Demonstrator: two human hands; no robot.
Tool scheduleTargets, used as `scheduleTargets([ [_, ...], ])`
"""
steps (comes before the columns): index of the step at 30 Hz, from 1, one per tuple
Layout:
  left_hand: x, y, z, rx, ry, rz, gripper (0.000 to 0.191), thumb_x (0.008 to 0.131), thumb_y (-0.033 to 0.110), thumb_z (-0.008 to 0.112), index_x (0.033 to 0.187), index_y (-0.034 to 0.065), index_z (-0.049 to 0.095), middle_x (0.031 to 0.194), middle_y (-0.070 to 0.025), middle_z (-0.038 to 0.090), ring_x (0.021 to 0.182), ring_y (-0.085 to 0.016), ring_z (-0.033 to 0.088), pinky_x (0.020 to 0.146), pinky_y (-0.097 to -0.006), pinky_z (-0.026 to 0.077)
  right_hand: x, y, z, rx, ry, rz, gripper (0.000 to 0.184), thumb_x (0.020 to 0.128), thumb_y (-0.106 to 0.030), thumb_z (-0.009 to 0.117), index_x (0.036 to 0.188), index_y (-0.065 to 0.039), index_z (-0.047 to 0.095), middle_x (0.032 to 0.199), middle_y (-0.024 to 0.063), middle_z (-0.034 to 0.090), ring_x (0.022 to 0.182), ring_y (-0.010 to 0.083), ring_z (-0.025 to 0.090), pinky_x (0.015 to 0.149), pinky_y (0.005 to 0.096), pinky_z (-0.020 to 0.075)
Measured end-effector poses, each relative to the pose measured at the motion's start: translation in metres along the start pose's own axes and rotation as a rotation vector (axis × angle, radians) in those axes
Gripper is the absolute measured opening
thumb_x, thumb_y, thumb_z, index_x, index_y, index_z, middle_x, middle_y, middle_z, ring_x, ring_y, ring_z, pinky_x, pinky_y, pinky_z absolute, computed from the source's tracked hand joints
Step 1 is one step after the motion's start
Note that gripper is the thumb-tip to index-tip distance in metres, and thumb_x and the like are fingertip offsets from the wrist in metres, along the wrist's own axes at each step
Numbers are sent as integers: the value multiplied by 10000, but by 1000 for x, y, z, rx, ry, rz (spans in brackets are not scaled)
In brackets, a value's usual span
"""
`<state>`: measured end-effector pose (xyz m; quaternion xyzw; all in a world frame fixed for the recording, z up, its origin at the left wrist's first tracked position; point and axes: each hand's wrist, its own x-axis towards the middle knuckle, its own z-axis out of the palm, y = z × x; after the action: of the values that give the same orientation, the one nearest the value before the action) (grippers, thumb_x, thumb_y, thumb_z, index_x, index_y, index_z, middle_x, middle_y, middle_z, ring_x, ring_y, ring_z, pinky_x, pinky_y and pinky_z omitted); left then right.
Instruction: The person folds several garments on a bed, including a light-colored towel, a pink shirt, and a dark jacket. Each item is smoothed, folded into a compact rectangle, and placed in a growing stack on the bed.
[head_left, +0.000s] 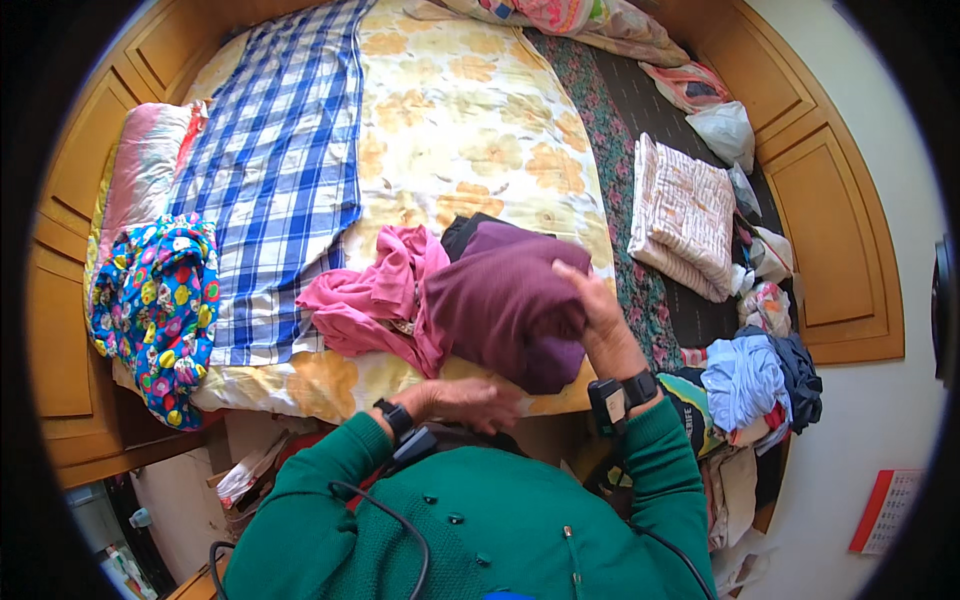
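Observation:
A maroon-purple folded garment (502, 300) lies bunched near the front edge of the bed. My right hand (596, 304) grips its right end, thumb on top and the other fingers hidden by the cloth. In front of the garment, my left hand (472, 401) is held out, slightly blurred and with nothing in it. A crumpled pink garment (382, 292) touches the purple one on its left. Part of a black cloth (461, 234) shows from behind the purple garment.
Beneath are a yellow floral sheet (465, 150) and a blue checked cloth (277, 150). A bright patterned garment (157, 315) hangs over the left front corner. To the right are a folded quilted blanket (682, 217), plastic bags (724, 131) and a clothes pile (750, 382). Wooden panels (832, 225) border the bed.

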<state>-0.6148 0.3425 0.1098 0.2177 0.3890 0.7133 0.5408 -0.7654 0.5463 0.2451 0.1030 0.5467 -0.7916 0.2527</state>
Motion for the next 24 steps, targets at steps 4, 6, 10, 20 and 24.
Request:
scheduleTargets([
  [4, 15, 65, -19, -519, -58, 348, 991, 866, 742, 518, 1559, 76, 277, 1564, -160, 372, 1449, -327, 347, 1187, -491, 272, -17, -59, 54, 143, -69, -25, 319, 990, -256, 610, 1180, 1, 618, 1022, 114, 719, 802, 211, 719, 680, 316, 614],
  [6, 19, 119, -28, -561, 46, 640, 1078, 818, 795, 525, 1571, 79, 239, 1554, -169, 387, 1441, -321, 364, 1171, -502, 294, -28, -88, 74, 164, -45, -19, 351, 997, -297, 602, 1187, -1, 608, 1004, 137, 720, 745, 233, 724, 570, 320, 621],
  [10, 3, 208, -33, -714, 391, 983, 941, 849, 734, 562, 1518, 104, 361, 1528, -156, 430, 1409, -371, 398, 1149, -568, 325, -54, -125, 86, 260, -206, -238, 328, 982, -207, 619, 1240, -13, 563, 1013, 154, 712, 821, 260, 736, 640, 392, 640],
  [20, -13, 100, -61, -391, 959, 677, 490, 893, 35, 665, 1364, 26, 531, 1302, -95, 630, 1168, -248, 616, 1034, -400, 498, -24, 53, -84, -200, 233, -211, 538, 850, -119, 731, 1350, -28, 554, 1285, 208, 620, 1161, 315, 615, 1015, 416, 475],
  [24, 3, -5, -87, -412, 1209, 113, 466, 818, 25, 694, 1275, 48, 607, 1184, -103, 678, 1013, -265, 650, 944, -423, 509, -1, 154, -134, -654, 470, -219, 641, 824, -231, 760, 1371, -5, 514, 1219, 172, 668, 1118, 282, 637, 1003, 393, 474],
])
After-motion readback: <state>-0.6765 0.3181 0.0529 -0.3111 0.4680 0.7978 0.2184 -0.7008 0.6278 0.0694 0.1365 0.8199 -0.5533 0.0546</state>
